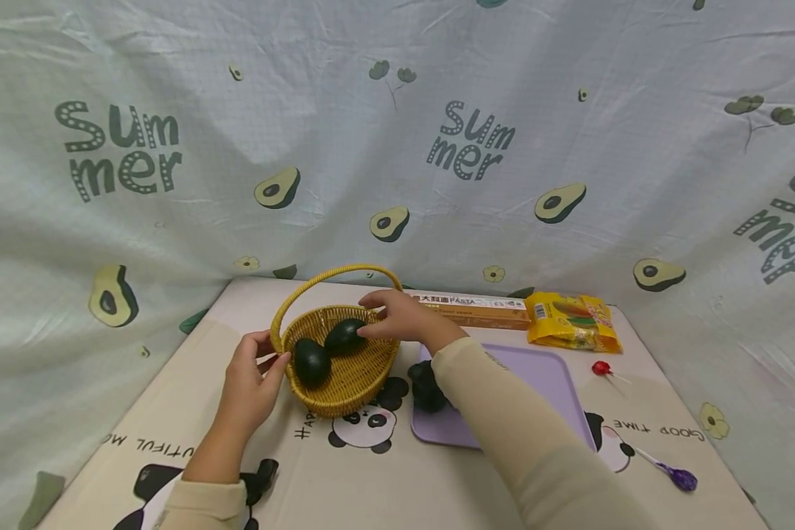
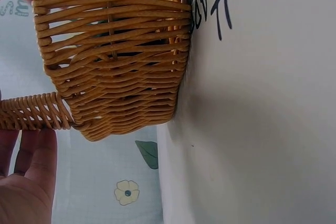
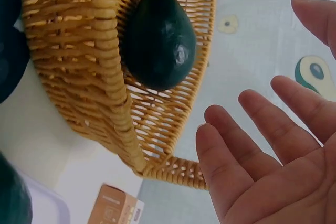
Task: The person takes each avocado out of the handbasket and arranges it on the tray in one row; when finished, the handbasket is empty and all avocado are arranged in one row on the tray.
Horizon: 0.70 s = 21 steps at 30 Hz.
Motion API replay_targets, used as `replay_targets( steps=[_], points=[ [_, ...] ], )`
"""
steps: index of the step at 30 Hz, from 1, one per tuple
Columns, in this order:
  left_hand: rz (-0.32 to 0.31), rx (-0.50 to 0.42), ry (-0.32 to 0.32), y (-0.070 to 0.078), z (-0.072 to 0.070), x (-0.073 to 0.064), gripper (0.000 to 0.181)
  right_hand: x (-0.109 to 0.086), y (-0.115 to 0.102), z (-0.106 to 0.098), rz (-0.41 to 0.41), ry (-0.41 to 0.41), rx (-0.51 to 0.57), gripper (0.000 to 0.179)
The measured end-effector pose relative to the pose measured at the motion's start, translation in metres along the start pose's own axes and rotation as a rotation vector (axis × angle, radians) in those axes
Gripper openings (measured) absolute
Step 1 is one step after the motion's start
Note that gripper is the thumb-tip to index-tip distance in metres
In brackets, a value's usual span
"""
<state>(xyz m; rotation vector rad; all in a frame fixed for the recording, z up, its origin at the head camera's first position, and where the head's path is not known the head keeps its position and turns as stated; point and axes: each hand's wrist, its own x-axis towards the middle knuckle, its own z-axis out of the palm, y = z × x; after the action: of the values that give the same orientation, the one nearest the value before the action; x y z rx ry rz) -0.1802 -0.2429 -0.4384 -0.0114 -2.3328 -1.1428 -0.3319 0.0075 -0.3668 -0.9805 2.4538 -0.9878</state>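
Observation:
A yellow woven basket (image 1: 344, 397) with an arched handle stands on the table. Two dark green avocados lie inside, a left avocado (image 1: 312, 363) and a right avocado (image 1: 344, 336). My left hand (image 1: 252, 383) pinches the left foot of the handle; in the left wrist view its fingers (image 2: 42, 156) meet the handle (image 2: 34, 111). Over the basket's right side, my right hand (image 1: 404, 318) is spread, its fingertips near the right avocado. The right wrist view shows that hand's palm and loose fingers (image 3: 262, 124) apart from the avocado (image 3: 161, 40).
Right of the basket lies a purple tray (image 1: 543, 375), partly behind my sleeve. A dark green rounded thing (image 3: 10, 198) is cut off at the view's edge. Farther back are a pasta box (image 1: 490, 316) and a yellow packet (image 1: 573, 322). Red (image 1: 601, 368) and purple lollipops (image 1: 682, 478) lie right.

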Motion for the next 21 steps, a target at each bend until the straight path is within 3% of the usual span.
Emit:
replay_targets(
  steps=[21],
  points=[
    [0.019,-0.023,0.0,-0.001,-0.001,0.002,0.04,0.03,-0.003,0.019,0.044,-0.01,-0.088,0.047]
  ],
)
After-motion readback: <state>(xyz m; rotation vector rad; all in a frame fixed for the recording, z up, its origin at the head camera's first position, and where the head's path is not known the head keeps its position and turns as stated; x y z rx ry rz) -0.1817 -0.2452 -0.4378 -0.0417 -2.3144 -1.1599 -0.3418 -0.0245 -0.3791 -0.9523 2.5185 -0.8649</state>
